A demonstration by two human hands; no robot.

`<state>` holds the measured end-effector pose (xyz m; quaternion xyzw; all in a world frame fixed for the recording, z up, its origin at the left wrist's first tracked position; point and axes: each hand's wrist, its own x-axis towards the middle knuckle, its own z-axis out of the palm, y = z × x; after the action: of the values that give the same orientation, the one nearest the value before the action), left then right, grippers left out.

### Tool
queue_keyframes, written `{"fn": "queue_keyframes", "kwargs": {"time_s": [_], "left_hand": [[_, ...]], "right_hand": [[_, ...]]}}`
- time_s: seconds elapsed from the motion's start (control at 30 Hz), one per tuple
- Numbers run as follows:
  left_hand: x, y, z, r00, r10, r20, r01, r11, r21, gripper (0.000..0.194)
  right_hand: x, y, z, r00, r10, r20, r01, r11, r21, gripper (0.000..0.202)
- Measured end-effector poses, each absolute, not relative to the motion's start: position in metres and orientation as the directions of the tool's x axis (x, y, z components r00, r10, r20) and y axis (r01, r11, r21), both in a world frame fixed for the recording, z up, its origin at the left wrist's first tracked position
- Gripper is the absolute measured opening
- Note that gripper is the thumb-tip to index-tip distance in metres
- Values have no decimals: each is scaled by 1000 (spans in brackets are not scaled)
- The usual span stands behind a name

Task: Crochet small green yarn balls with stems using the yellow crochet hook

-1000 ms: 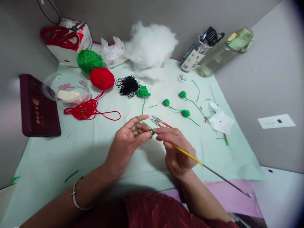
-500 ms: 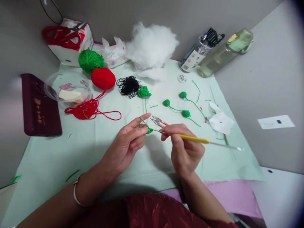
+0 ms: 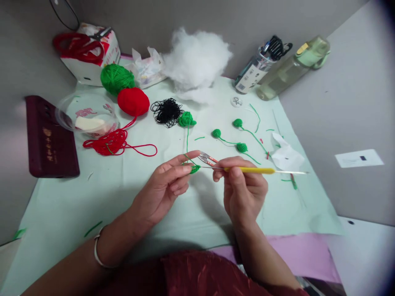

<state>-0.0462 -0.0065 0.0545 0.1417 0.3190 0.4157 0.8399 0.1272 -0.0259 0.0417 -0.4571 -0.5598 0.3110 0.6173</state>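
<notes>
Single head-worn view, set above the bench (image 3: pixel 105 193), facing forward and down. Left hand (image 3: pixel 163 185) and right hand (image 3: pixel 245 191) lie near, about mid-frame (forearms (image 3: pixel 129 226) enter from the lower edge); the grey wall (image 3: pixel 138 20) closes the far side of the field.

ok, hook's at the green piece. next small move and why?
Probably catch the green strand with the yellow-handled hook. The right hand holds its tip at the green piece, which the left hand pinches, and the strand crosses the left index finger down to that piece, close by the tip. Whether the tip is already through a stitch is too small to tell.
</notes>
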Motion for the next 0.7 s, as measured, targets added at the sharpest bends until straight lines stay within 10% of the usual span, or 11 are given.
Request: {"fn": "queue_keyframes", "kwargs": {"time_s": [0.27, 0.7], "left_hand": [[-39, -12, 51, 339, 861, -380, -504, 507, 699, 47], [-43, -11, 51, 367, 840, -400, -544, 542, 640, 36]], "right_hand": [[122, -24, 34, 28, 954, 297, -48, 298, -953, 16], [124, -23, 37, 34, 982, 187, -172, 190, -967, 19]]}}
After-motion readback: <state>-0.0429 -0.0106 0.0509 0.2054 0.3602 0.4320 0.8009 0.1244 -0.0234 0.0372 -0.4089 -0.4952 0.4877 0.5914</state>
